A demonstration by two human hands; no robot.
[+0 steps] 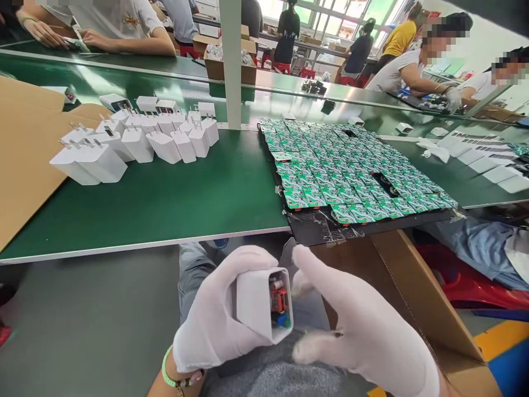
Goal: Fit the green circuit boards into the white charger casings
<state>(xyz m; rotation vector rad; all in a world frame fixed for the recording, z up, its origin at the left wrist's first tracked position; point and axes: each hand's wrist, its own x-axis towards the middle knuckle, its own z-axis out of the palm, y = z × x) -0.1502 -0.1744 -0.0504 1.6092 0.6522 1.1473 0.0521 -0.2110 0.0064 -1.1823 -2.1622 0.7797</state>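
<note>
A white-gloved left hand [210,314] clenches a white plug charger [253,303] above the person's lap at lower center, its open end toward the camera and a small circuit board [279,303] exposed inside. The right hand [359,342], also gloved, is open with fingers spread, just beside the charger and not gripping it.

Upper left, on the green desk [144,215], stand roughly 20 more white chargers [136,143], overlapping too much for an exact count. To their right, a black mat [314,234] carries green circuit boards [351,165], well over 100 and too many to count. At least seven other people [409,74] work beyond.

A loosened grip could let the exposed board slide out and fall. The mat overhangs the desk edge, so a knock there could spill boards into the cardboard box [413,292] below.
</note>
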